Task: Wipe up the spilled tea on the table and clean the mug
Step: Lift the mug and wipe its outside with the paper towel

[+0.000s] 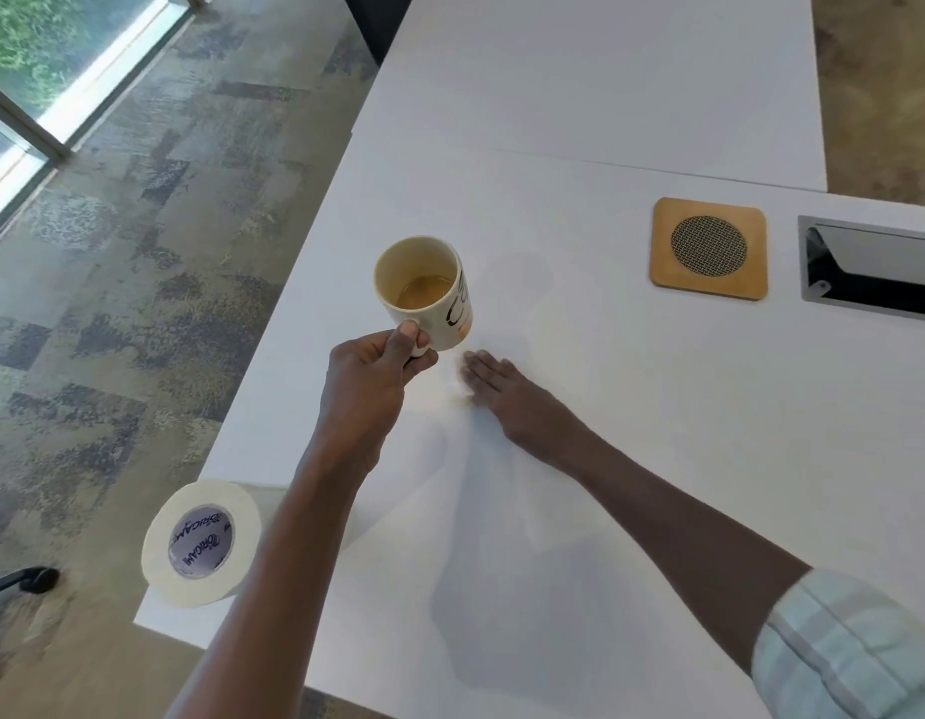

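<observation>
My left hand (377,365) grips the handle of a cream mug (424,293) with dark lettering and holds it just above the white table (579,163). A little brown tea sits in the bottom of the mug. My right hand (507,397) lies flat on the table right beside the mug, fingers stretched out and pressing a blurred white tissue (456,382) against the surface. A faint yellowish tea stain (463,403) shows at the tissue's near edge. Most of the tissue is hidden under the fingers.
A roll of white paper towel (201,542) lies on its side at the table's near-left corner. A wooden coaster (709,249) with a mesh centre sits to the right, next to a metal cable hatch (870,272). The table's left edge drops to carpet (138,251).
</observation>
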Available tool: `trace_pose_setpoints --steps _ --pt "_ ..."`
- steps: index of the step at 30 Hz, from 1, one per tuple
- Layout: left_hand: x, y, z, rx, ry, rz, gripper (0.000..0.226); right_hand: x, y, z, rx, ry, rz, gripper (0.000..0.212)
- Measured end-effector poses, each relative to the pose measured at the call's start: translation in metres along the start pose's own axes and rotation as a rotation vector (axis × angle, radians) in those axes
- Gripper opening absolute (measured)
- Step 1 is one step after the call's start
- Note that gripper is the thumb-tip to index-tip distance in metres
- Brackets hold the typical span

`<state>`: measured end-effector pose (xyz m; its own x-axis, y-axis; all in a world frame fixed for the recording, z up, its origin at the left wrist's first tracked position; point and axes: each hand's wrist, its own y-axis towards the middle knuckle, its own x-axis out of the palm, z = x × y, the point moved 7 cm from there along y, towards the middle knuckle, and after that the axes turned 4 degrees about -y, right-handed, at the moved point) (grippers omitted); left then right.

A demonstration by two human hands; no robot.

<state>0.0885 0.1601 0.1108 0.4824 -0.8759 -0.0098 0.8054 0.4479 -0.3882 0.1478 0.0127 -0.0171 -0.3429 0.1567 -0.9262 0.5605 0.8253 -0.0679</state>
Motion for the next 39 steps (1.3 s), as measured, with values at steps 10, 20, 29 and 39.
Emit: trace_pose_setpoints --steps 10,20,29,39 --pt "-0.005 0.010 0.008 0.008 0.014 -0.008 0.033 -0.028 0.052 0.062 0.340 0.143 0.146 0.072" --pt "-0.001 0.009 0.010 0.036 0.046 -0.030 0.033 -0.001 0.024 -0.019 0.035 0.180 0.063 0.073" --pt "0.002 0.005 0.010 -0.011 0.077 -0.031 0.031 -0.025 -0.003 0.045 0.244 0.223 0.150 0.064" --pt "-0.001 0.003 0.017 0.011 0.093 -0.009 0.032 -0.014 0.034 0.006 0.204 0.261 0.123 0.055"
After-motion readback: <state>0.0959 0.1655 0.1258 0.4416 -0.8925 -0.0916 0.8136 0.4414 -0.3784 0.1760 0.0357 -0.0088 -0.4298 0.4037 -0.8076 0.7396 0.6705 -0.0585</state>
